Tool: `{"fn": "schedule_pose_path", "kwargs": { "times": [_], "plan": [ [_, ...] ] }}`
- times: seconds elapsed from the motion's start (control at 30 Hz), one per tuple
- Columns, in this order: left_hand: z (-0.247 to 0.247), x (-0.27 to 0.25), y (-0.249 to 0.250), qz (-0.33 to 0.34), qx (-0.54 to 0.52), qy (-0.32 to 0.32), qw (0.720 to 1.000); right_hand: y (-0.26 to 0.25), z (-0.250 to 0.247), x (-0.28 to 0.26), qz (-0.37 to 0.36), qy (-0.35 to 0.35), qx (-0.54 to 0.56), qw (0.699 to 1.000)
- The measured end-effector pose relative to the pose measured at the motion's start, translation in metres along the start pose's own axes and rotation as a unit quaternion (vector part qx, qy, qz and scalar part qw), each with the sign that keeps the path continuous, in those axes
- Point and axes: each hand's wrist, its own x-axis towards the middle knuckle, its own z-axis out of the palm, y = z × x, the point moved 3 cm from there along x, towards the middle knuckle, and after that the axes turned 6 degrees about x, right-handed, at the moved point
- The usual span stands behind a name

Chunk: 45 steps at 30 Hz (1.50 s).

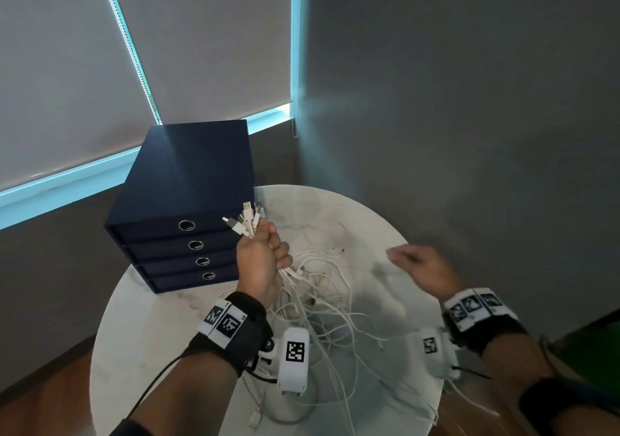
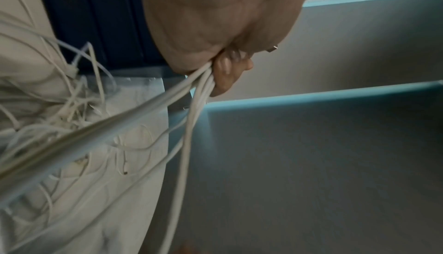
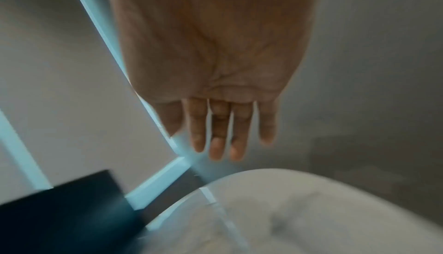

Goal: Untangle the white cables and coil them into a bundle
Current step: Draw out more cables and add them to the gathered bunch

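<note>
My left hand [image 1: 265,254] is raised above the round table and grips several white cables just below their plug ends [image 1: 245,219], which stick up out of the fist. The rest of the white cables [image 1: 322,301] hang down from the fist in a loose tangle onto the table. In the left wrist view the fingers [image 2: 225,68] curl round the cable strands [image 2: 191,118]. My right hand [image 1: 416,263] hovers over the table's right side, blurred, holding nothing. In the right wrist view its fingers [image 3: 220,133] are straight and spread.
A dark blue stack of drawers [image 1: 188,207] with round metal pulls stands on the round white marble table [image 1: 151,335] at the back left, close to my left hand. Grey walls and window blinds lie behind. Wooden floor shows around the table.
</note>
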Motion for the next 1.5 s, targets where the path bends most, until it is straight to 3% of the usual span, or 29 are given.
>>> {"fn": "schedule_pose_path", "kwargs": {
  "times": [0.1,0.2,0.33,0.43,0.63,0.73,0.9,1.07,1.23,1.3,1.5],
  "plan": [
    [0.024,-0.006,-0.005,0.005,0.024,-0.028,0.999,-0.081,0.079,-0.025,-0.081,-0.198,0.107,0.971],
    [0.027,-0.005,0.001,0.019,0.026,-0.027,0.999,-0.103,0.128,-0.043,-0.074,-0.280,0.179,0.940],
    [-0.002,0.001,0.028,0.019,-0.014,-0.010,1.000,-0.057,0.134,-0.054,0.006,-0.265,0.077,0.961],
    [-0.029,0.008,0.034,-0.007,-0.041,0.004,0.999,-0.006,0.108,-0.061,0.072,-0.238,-0.020,0.968],
    [-0.064,0.002,0.008,-0.087,0.041,0.020,0.995,0.071,0.035,-0.050,0.125,-0.180,-0.217,0.951],
    [-0.073,-0.002,-0.006,-0.119,0.079,0.012,0.990,0.091,-0.008,-0.043,0.143,-0.086,-0.218,0.962],
    [-0.073,-0.013,-0.028,-0.152,0.139,0.014,0.978,0.119,-0.034,-0.049,0.196,-0.060,-0.266,0.942],
    [-0.062,-0.024,-0.052,-0.158,0.197,0.005,0.968,0.147,-0.009,-0.056,0.270,-0.157,-0.334,0.889],
    [-0.055,-0.024,-0.066,-0.142,0.204,0.010,0.969,0.105,0.005,-0.042,0.276,-0.297,-0.376,0.834],
    [-0.058,-0.022,-0.067,-0.138,0.203,0.019,0.969,0.095,0.021,-0.019,0.239,-0.290,-0.385,0.843],
    [-0.063,-0.017,-0.073,-0.131,0.207,0.041,0.969,0.058,0.079,0.016,0.144,-0.185,-0.299,0.925]
  ]
}}
